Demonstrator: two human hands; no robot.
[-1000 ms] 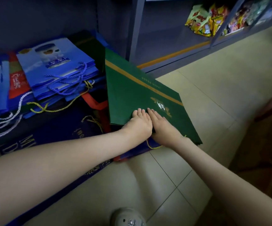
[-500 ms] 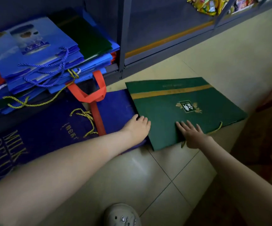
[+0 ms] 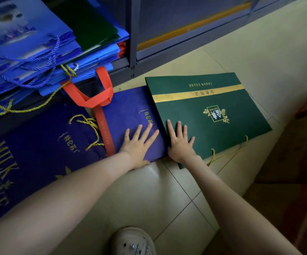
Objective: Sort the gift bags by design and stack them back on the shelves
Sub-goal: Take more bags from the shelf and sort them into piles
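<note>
Green gift bag [image 3: 204,115] flat on floor [image 3: 167,196] beside navy bag [image 3: 130,115]; right hand [image 3: 181,146] presses green, left hand [image 3: 137,146] navy, fingers [image 3: 179,130] spread. Sorting in hand; next needs a gripping lift.

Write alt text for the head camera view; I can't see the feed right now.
Two open hands press flat on gift bags lying on a tiled floor: the left hand on a dark blue bag, the right hand on a green bag with a gold band. Behind them, a low shelf holds a stack of blue bags.
</note>
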